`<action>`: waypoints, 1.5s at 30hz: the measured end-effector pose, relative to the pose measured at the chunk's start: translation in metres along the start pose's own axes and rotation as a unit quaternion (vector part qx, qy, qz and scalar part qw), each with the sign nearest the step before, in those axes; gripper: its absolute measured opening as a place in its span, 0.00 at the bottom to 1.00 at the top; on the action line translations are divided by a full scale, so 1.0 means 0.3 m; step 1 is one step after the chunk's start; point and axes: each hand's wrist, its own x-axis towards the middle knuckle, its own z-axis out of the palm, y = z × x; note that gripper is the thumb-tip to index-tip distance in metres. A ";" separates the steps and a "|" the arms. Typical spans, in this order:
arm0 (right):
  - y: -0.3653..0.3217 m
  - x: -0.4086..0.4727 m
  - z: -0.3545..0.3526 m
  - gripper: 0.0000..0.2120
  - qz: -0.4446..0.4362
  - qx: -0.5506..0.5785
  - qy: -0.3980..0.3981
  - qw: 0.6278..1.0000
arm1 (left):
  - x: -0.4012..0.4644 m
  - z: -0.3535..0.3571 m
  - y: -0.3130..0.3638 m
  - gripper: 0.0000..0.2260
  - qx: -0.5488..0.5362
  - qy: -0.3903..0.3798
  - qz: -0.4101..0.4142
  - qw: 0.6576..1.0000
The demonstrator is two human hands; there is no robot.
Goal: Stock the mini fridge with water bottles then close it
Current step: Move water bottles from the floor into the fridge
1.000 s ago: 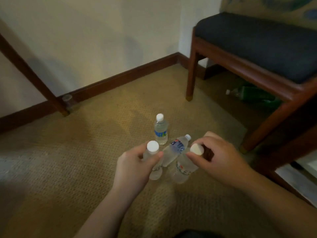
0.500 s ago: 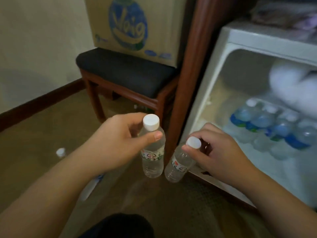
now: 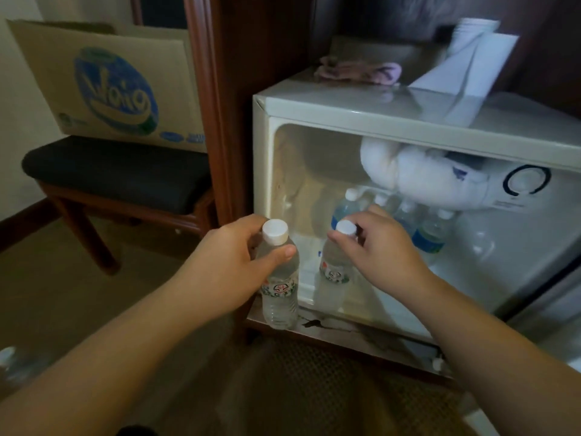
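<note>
Loading step. Left hand (image 3: 226, 265) grip closed round bottle (image 3: 279, 287) outside fridge (image 3: 345, 108); right hand (image 3: 383, 247) pinches second bottle (image 3: 333, 272) by cap at fridge mouth. Next: stand both beside stocked bottles (image 3: 430, 234).

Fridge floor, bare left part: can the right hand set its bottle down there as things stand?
Probably yes. The mini fridge stands open, the right hand already holds its bottle over that bare floor, and the stocked bottles stand further right.
</note>
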 end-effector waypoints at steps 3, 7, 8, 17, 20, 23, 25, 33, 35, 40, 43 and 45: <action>0.037 0.080 0.053 0.15 0.000 -0.027 0.012 1.000 | 0.004 0.023 0.001 0.15 0.003 -0.008 -0.021 1.000; 0.057 0.184 0.101 0.17 0.004 -0.056 0.005 0.998 | 0.005 0.015 -0.001 0.16 0.011 -0.021 -0.028 0.999; 0.058 0.209 0.109 0.17 0.004 -0.068 0.000 0.998 | 0.006 0.010 -0.002 0.16 0.011 -0.018 -0.029 0.999; 0.105 0.365 0.202 0.15 -0.043 -0.234 -0.027 0.971 | 0.003 -0.034 -0.029 0.12 -0.016 -0.011 -0.033 0.999; 0.129 0.393 0.226 0.16 -0.043 -0.239 -0.043 0.969 | -0.001 -0.046 -0.049 0.12 -0.016 -0.014 -0.028 0.999; 0.144 0.421 0.232 0.16 -0.039 -0.246 -0.042 0.968 | -0.011 -0.050 -0.065 0.12 -0.006 -0.020 -0.025 0.999; 0.144 0.433 0.234 0.17 -0.019 -0.219 -0.037 0.975 | -0.020 -0.047 -0.079 0.12 0.000 -0.017 -0.022 1.000; 0.145 0.481 0.242 0.17 0.008 -0.211 -0.052 0.976 | -0.052 -0.034 -0.117 0.13 -0.009 -0.025 -0.030 0.999; 0.148 0.496 0.230 0.17 0.021 -0.215 -0.063 0.974 | -0.054 -0.032 -0.117 0.12 -0.010 -0.028 -0.026 0.999; 0.162 0.514 0.229 0.16 0.040 -0.185 -0.080 0.979 | -0.048 -0.026 -0.114 0.12 -0.019 -0.027 -0.022 0.999; 0.170 0.522 0.238 0.15 0.052 -0.173 -0.073 0.981 | -0.038 -0.021 -0.113 0.12 -0.017 -0.028 -0.024 0.999; 0.176 0.524 0.249 0.14 0.059 -0.166 -0.068 0.982 | -0.033 -0.017 -0.113 0.12 -0.013 -0.025 -0.027 0.999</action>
